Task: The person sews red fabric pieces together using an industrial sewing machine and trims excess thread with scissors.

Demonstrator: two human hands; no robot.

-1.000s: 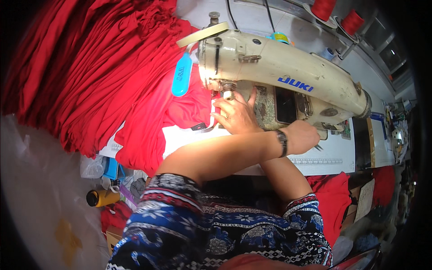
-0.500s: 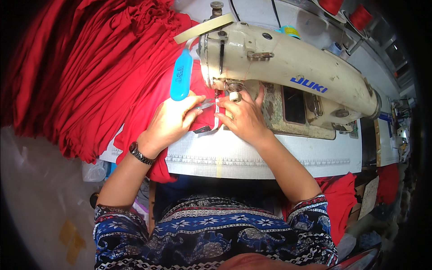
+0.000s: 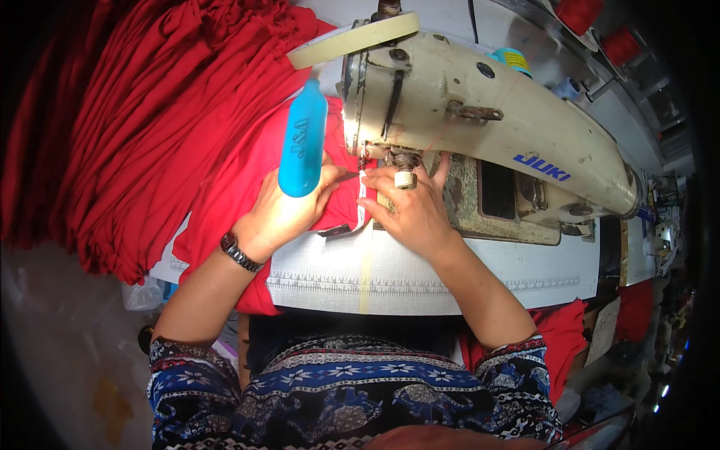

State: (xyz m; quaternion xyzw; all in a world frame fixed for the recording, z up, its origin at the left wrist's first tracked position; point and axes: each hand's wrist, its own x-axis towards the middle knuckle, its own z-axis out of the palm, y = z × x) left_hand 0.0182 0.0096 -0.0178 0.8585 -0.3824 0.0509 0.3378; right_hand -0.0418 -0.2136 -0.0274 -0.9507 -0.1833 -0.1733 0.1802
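Note:
My left hand (image 3: pixel 289 206) is closed around small thread snips (image 3: pixel 348 177), whose pointed tip shows past the fingers. It rests on red fabric (image 3: pixel 217 214), partly hidden beneath a blue paddle-shaped piece (image 3: pixel 302 146). My right hand (image 3: pixel 414 210) lies with fingers spread at the needle area, its thumb and forefinger touching the edge of a narrow white strip (image 3: pixel 361 196). That strip runs along the red fabric under the presser foot (image 3: pixel 363 163). A dark tag-like piece (image 3: pixel 334 230) lies at the strip's near end. Above both hands stands the cream sewing machine (image 3: pixel 450 97).
Gathered red cloth (image 3: pixel 150 127) heaps over the left side. A tape roll (image 3: pixel 352 41) sits on the machine head. The white tabletop (image 3: pixel 330 262) carries a ruler strip (image 3: pixel 420 285) along its near edge. Red thread spools (image 3: pixel 621 45) stand at the far right.
The view has shifted, so the machine appears larger and further right. The snips' blades show less beside my left hand, and the blue piece covers more of it. My right hand stays at the white strip.

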